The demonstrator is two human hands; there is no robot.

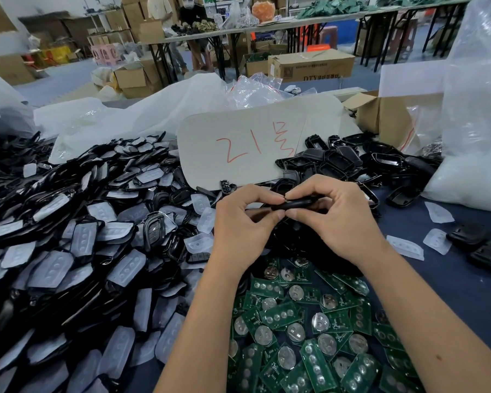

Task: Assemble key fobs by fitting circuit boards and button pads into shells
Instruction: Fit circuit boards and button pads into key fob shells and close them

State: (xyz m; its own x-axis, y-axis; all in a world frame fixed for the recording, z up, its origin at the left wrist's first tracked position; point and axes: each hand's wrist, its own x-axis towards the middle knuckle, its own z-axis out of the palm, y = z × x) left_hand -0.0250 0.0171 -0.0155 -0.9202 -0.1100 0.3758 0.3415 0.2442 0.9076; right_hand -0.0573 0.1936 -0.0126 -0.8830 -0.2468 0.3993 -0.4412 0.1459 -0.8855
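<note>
Left hand [243, 226] and right hand [333, 219] pinch one black key fob shell [295, 204] between curled fingers (held edge-on), green circuit boards [309, 330] heaped at 6 o'clock.

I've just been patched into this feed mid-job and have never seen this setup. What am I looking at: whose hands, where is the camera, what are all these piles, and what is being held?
There is no machine here. A person works with bare hands, and the single picture comes from a camera worn on their head, looking forward and down.

The left hand and right hand both pinch one black key fob shell between fingertips, above the table. What is inside it cannot be seen.

On the dark table: left, a large heap of black shells with translucent button pads; near the forearms, green circuit boards with round metal battery holders; behind the hands, empty black shells and a card with red writing. Plastic bags and cardboard boxes stand around.
</note>
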